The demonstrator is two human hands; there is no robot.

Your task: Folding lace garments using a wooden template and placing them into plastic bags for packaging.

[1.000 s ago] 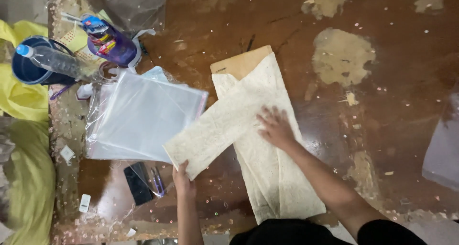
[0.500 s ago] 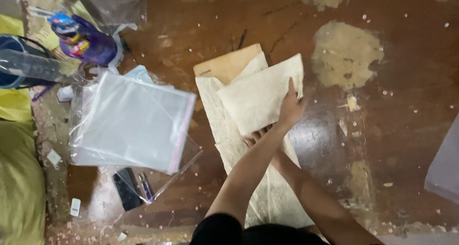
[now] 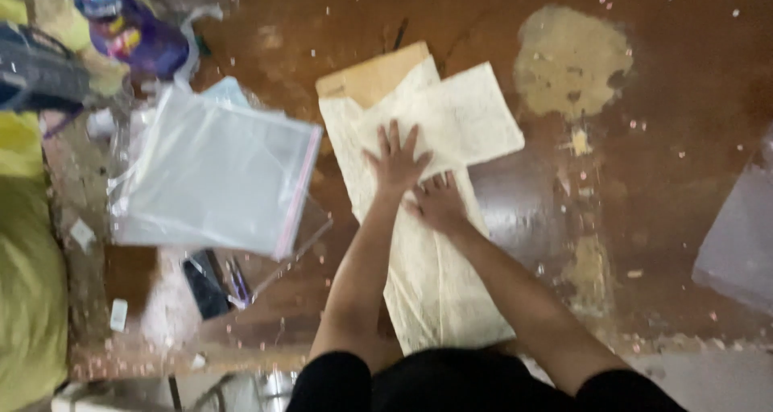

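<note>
A cream patterned cloth point(image 3: 451, 122) lies on the worn brown floor, its upper part folded over to the right across the long strip point(image 3: 435, 291) that runs toward me. My left hand point(image 3: 396, 161) presses flat on the fold with fingers spread. My right hand point(image 3: 439, 204) rests flat on the cloth just below and to the right of it. A tan cardboard piece point(image 3: 366, 76) sticks out from under the cloth's top left corner.
A stack of clear zip bags point(image 3: 213, 175) lies to the left, with a dark phone and pens point(image 3: 211, 282) below it. A purple bottle point(image 3: 133, 30) stands at top left. A yellow-green cushion point(image 3: 28, 299) lines the left edge; a pale sheet point(image 3: 737, 243) sits at right.
My left hand carried the cloth's loose end from lower left over to the right, folding it across the strip, and now lies flat on the fold. My right hand stayed on the cloth.
</note>
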